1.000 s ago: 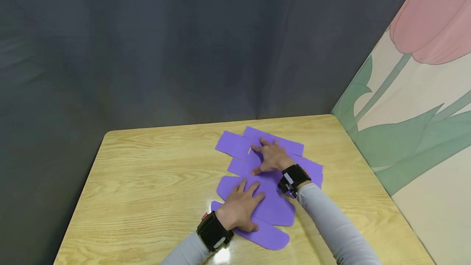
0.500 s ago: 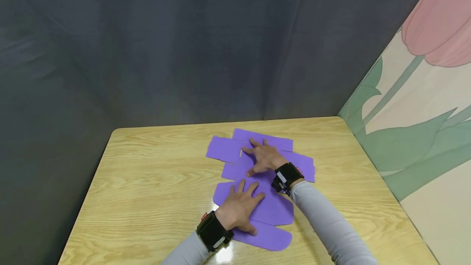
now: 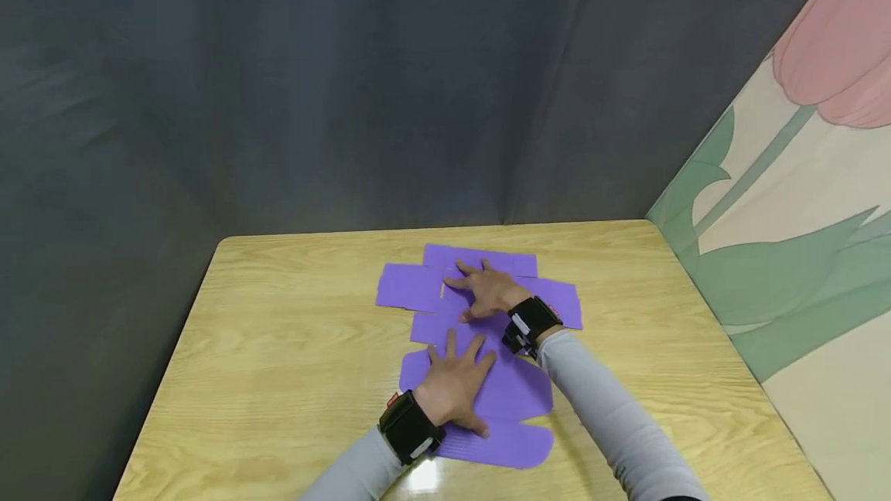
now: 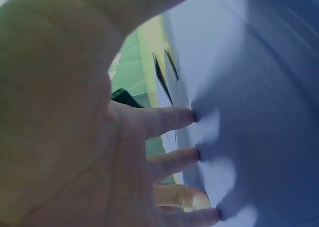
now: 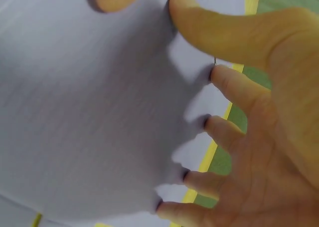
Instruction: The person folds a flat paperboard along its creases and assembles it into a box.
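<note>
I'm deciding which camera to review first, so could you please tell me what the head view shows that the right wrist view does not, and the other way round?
Only the head view shows the pink tulip design, the black wrist devices and the light grey sleeves.

Only the right wrist view shows the palm side of the right hand.

Both share the right hand itself, the purple sheet beneath it, greyer in the wrist view, and part of the table.
</note>
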Demonstrator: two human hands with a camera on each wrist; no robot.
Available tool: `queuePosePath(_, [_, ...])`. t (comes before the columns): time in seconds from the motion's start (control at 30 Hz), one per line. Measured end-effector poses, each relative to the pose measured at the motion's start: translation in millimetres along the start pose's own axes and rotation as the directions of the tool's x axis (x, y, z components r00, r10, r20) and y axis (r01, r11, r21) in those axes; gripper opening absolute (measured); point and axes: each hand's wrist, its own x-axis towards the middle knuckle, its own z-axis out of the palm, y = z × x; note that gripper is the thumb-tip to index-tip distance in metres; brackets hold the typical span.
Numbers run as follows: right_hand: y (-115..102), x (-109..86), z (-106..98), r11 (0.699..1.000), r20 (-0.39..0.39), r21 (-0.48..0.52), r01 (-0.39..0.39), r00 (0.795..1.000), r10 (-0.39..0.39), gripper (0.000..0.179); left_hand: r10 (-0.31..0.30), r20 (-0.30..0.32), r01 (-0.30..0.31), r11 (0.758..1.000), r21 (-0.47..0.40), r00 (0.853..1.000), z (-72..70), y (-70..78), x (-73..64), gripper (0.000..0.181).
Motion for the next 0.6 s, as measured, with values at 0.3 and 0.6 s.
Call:
queuePosePath(0.3, [-11,10.2,-4,0.997,0.043,-0.047,0.057,0.998,-0.055,0.076,-0.059,-0.001,0.059,0.998,0.016,0.998,1.3,4.0,1.3,0.122])
queuePosePath(0.6, [-14,11.3,-14,0.992,0.057,-0.066,0.110,0.993,-0.106,0.078,-0.100,0.002,0.100,0.995,-0.005,0.995,-0.4,7.1,2.6,0.124])
